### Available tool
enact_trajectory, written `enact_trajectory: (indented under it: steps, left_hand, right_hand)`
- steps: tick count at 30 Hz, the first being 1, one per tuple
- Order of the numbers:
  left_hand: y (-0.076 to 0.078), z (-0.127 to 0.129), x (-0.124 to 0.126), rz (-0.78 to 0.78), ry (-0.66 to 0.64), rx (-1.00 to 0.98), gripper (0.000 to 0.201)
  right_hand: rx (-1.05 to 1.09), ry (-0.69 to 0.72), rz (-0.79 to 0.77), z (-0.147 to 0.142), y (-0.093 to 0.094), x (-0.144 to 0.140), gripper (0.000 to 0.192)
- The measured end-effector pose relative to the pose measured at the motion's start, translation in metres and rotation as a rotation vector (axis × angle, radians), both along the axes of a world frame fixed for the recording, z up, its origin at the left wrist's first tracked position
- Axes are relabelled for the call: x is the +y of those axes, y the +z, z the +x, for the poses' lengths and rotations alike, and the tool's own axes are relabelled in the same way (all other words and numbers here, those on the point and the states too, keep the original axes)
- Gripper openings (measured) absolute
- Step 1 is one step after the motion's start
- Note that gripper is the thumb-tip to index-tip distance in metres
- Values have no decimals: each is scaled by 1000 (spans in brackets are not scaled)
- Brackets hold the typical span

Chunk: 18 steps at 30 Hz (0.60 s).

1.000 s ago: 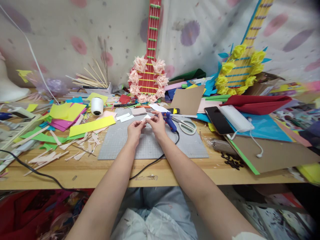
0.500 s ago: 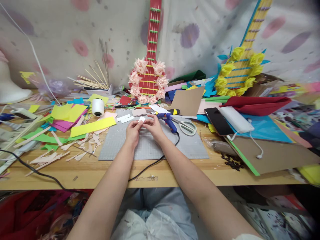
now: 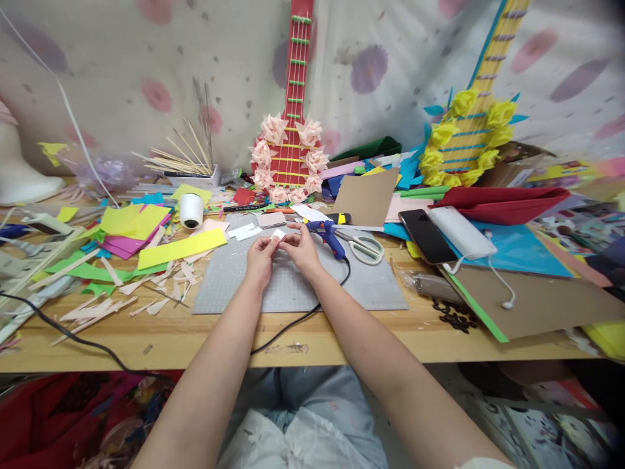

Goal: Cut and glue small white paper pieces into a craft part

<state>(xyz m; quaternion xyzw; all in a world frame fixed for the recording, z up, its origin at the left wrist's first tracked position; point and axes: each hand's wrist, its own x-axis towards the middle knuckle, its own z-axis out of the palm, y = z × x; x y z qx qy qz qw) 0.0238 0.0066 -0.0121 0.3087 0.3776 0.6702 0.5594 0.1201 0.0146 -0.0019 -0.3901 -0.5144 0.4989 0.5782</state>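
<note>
My left hand [image 3: 260, 255] and my right hand [image 3: 301, 251] meet over the grey cutting mat [image 3: 371, 286], both pinching one small white paper piece [image 3: 277, 234] between thumbs and fingers. Just right of my right hand lies a blue glue gun [image 3: 329, 235] with its black cord [image 3: 297, 320] running off the table's front edge. White scissors [image 3: 365, 247] lie beside the glue gun. Two white paper strips [image 3: 245, 230] rest on the mat behind my left hand.
Coloured paper sheets [image 3: 131, 221], scraps and a white thread spool [image 3: 190, 210] crowd the left. A red paper guitar [image 3: 289, 150] and a yellow one [image 3: 469, 137] lean on the wall. A phone [image 3: 426, 236], power bank [image 3: 461, 232] and cardboard [image 3: 532, 299] fill the right.
The white piece was held out longer towards the right a second ago; now it sits small and close between both hands, which have drawn slightly together.
</note>
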Motion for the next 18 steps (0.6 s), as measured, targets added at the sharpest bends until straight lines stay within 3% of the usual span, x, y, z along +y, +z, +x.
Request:
enact_trajectory:
  steps: [5, 11, 16, 18]
  left_hand:
    - [4, 0, -2, -4, -73, -35, 24]
    - [1, -1, -1, 1, -33, -7, 24]
    - [-1, 1, 1, 14, -20, 24, 25]
    - [-2, 1, 1, 17, -22, 52, 25]
  right_hand:
    - [12, -41, -42, 0, 2, -2, 48]
    - [-1, -31, -41, -1, 0, -1, 50]
    - [-36, -156, -10, 2, 1, 1, 50]
    - [-4, -143, -36, 3, 0, 4, 48]
